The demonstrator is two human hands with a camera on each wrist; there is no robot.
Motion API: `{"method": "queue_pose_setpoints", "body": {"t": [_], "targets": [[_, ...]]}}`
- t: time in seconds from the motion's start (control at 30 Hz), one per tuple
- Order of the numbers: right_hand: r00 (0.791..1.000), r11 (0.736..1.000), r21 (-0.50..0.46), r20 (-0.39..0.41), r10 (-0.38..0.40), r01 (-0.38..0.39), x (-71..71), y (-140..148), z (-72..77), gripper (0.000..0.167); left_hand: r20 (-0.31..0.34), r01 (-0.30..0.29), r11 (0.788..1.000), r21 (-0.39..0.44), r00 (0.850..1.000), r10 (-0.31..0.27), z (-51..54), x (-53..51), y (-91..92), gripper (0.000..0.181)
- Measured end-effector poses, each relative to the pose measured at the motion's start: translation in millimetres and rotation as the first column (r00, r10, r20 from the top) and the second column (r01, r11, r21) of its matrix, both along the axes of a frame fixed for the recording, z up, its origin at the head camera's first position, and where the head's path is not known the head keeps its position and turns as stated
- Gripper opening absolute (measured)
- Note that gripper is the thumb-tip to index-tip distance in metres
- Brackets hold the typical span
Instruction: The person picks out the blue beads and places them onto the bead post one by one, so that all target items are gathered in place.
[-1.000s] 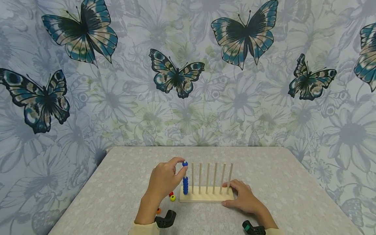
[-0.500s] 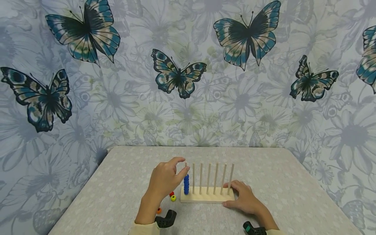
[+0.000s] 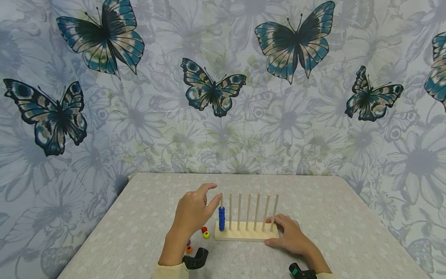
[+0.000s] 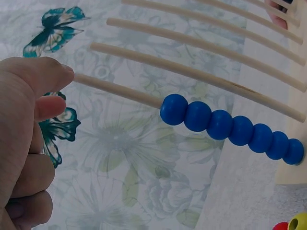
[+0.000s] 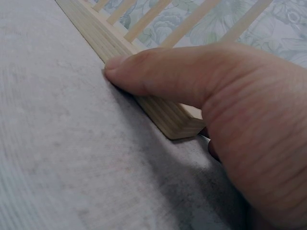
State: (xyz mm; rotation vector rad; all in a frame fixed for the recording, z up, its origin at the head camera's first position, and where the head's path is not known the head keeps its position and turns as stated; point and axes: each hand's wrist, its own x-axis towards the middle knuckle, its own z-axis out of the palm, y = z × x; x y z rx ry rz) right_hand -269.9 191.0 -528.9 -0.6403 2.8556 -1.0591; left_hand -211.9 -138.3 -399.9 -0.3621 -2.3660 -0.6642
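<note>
A wooden peg rack (image 3: 240, 235) with a row of upright dowels stands on the table. Several blue beads (image 4: 219, 124) are stacked on its leftmost peg (image 4: 117, 91), whose upper part is bare. My left hand (image 3: 192, 211) is beside the top of that peg, thumb and index finger apart with nothing between them. In the left wrist view the thumb tip (image 4: 62, 72) is at the peg's end; whether it touches I cannot tell. My right hand (image 3: 288, 234) grips the right end of the base, its thumb (image 5: 139, 72) along the front edge.
Left of the rack lie a red bead (image 3: 204, 229) and a yellow bead (image 3: 206, 235). An orange bead (image 3: 189, 250) and a partly hidden purple bead (image 3: 189, 243) are near my left wrist. A butterfly-patterned wall covering (image 3: 223, 147) rises behind the table (image 3: 313, 193).
The blue bead that my left fingers pinched at the peg's top was let go and now tops the stack. The left hand has drawn slightly left. The right hand keeps its grip.
</note>
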Motion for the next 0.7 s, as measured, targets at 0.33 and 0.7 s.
{"method": "queue_pose_setpoints", "body": {"t": [0.33, 0.7], "targets": [[1.0, 1.0, 0.013, -0.011, -0.007, 0.007, -2.8, 1, -2.7, 0.056, 0.02, -0.083, 0.996, 0.027, 0.996, 0.083, 0.1, 0.2, -11.1, 0.034], [1.0, 1.0, 0.014, -0.015, 0.012, -0.012, 0.0, 0, -1.3, 0.057, 0.089, -0.153, 0.987, 0.056, 0.985, 0.147, -1.3, 0.5, -32.8, 0.033]]}}
